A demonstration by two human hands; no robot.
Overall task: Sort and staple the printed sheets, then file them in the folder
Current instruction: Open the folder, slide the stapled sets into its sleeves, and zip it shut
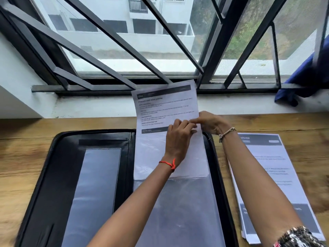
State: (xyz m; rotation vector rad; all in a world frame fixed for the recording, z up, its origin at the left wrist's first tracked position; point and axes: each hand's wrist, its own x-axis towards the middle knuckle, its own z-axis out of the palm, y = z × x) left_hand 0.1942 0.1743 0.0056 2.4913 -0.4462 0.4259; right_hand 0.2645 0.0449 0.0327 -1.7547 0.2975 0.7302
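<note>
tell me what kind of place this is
Likely a home desk by an upper-floor window: a wooden table, bars facing an apartment block, an open folder and a stack of printed sheets. The left hand and right hand pinch a sheet.

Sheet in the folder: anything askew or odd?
The sheet is only half into the sleeve, its top poking past the folder and slightly skewed. The left hand and right hand pinch its right edge. Nothing looks torn or spilled.
</note>
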